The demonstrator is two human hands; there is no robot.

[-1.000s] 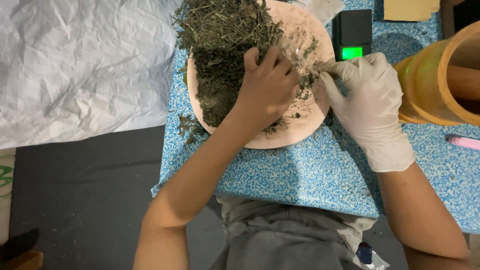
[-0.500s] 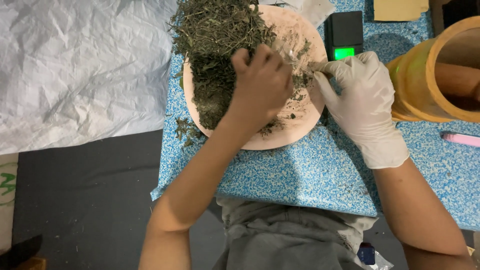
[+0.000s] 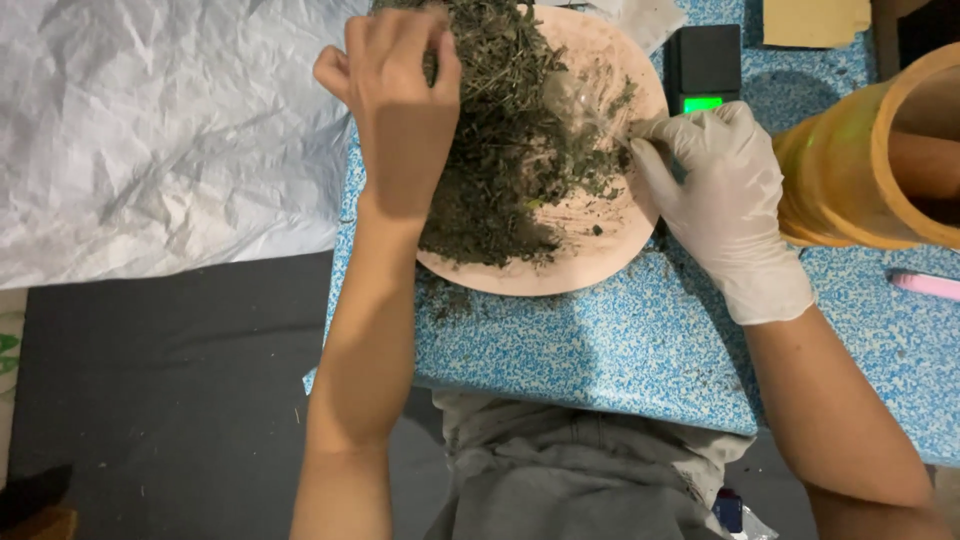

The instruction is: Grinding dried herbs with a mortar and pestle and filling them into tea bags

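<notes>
I am pinching my bare left hand (image 3: 400, 90) closed on a tuft of the dried herbs (image 3: 510, 130). My gloved right hand (image 3: 725, 200) is gripping a thin stem whose long axis points toward the bench's far edge, over the pink plate (image 3: 600, 265) on the blue bench (image 3: 600, 350).
</notes>
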